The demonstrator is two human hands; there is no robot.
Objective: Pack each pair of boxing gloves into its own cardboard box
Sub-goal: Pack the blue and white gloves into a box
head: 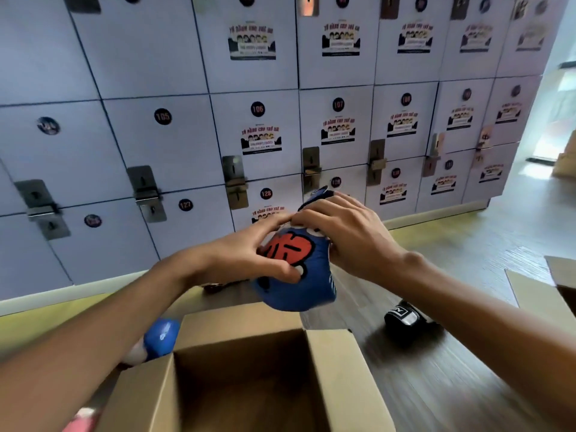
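Both my hands are closed on one blue boxing glove (296, 275), which bears a red emblem. My left hand (249, 254) clamps its face, thumb pressed low; my right hand (346, 235) wraps the cuff end at the glove's 1 o'clock. The glove is held in the air, above the far rim of the open cardboard box (246, 369), which sits at 6 o'clock and appears empty as far as its interior shows.

A second blue glove (162, 335) lies on the floor just beside the box, at its 10 o'clock, partly hidden by my left forearm. A black glove (405, 319) lies at the box's 2 o'clock, near a second carton (564, 275) at the frame's right edge.

Risks, in my judgement: the padded glove may catch the raised far flap and tip out; the blue mate, half hidden, may be overlooked; the black glove could be packed with the wrong pair.
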